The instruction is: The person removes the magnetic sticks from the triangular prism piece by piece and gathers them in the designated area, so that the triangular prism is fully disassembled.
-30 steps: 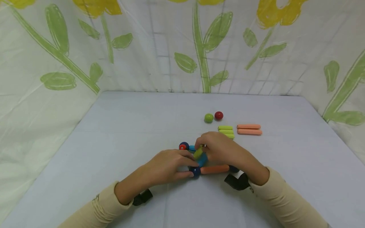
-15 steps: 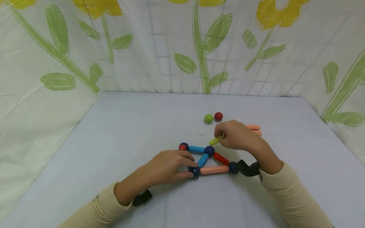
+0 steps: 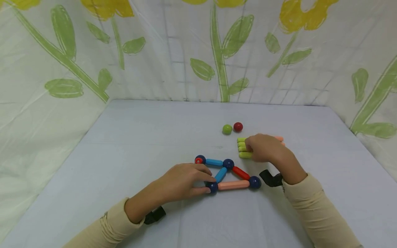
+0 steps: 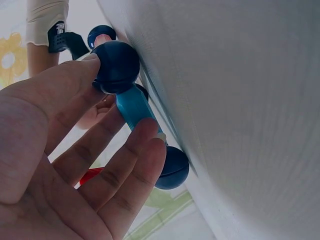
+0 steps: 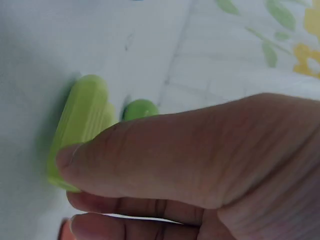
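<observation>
On the table lies a joined shape of magnetic sticks and dark blue balls. My left hand [image 3: 183, 181] holds the shape's near-left dark blue ball [image 4: 117, 67] between thumb and fingers. Other fingertips of it lie along the blue stick [image 4: 134, 106]. A salmon stick [image 3: 233, 185], a red stick [image 3: 241, 173] and a second blue stick [image 3: 214, 162] make up more of the shape. Farther right, my right hand [image 3: 263, 148] pinches a yellow-green stick [image 5: 75, 130], which lies on the table beside several like it [image 3: 241, 144].
A green ball [image 3: 227, 129] and a red ball [image 3: 238, 126] sit farther back. Salmon sticks [image 3: 279, 138] lie partly hidden behind the right hand. A red ring-like piece [image 3: 198, 160] shows at the shape's far-left ball. A flower-painted curtain [image 3: 139, 79] hangs behind the table.
My right hand has moved from over the shape to the right with a yellow-green stick, which now lies alongside the others. My left hand has stayed in place.
</observation>
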Demonstrator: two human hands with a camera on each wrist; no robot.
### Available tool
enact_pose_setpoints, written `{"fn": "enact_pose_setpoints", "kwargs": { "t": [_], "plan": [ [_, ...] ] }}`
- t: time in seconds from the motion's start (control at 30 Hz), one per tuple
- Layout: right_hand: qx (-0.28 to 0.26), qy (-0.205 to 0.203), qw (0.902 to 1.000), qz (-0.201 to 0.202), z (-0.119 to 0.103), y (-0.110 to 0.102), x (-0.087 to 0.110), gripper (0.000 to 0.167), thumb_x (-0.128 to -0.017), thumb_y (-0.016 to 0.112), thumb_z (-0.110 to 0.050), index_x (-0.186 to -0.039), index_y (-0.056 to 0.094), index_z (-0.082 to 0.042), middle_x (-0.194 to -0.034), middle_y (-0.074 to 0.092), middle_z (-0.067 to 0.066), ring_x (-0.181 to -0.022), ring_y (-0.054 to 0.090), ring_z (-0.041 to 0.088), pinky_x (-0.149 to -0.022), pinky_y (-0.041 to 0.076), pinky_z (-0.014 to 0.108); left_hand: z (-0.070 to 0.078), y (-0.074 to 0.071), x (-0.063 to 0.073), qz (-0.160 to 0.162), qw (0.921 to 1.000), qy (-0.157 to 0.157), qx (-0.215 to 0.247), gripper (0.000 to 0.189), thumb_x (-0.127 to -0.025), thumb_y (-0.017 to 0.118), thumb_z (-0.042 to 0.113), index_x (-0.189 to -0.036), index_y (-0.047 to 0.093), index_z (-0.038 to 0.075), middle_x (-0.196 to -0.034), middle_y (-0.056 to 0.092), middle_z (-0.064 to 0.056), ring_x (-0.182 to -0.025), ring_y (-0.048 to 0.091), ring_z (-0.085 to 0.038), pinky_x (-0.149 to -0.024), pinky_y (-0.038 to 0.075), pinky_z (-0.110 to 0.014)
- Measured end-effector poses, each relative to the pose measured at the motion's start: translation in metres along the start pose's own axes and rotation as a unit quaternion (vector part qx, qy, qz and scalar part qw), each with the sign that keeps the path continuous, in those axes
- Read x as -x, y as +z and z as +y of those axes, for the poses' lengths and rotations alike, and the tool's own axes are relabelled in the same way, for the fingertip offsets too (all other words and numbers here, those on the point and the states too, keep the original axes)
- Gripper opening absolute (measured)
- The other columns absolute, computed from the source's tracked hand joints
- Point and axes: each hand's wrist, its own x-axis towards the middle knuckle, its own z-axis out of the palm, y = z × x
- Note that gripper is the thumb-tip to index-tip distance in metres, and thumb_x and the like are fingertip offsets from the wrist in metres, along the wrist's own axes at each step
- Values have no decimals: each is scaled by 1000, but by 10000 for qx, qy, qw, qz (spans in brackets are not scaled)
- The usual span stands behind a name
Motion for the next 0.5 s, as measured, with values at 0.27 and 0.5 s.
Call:
{"fn": "enact_pose_setpoints", "kwargs": {
  "t": [0.27,0.5],
  "plan": [
    [128,69,9999,7,2,2,-2,11,-85,68,1,-79,61,-6,-74,53,4,-71,50,22,-61,41,32,0,1,0,-17,10000,-5,9,29,-93,74,33,-119,76,21,-118,68,5,-106,64,-12,-84,54,-30],
    [215,-35,9997,126,3,5,-5,16,-85,67,0,-76,59,-9,-71,52,3,-68,50,21,-59,39,32,1,1,-1,-50,10000,-33,3,30,-93,74,34,-120,76,21,-118,68,6,-107,63,-12,-85,54,-31]
  ]
}}
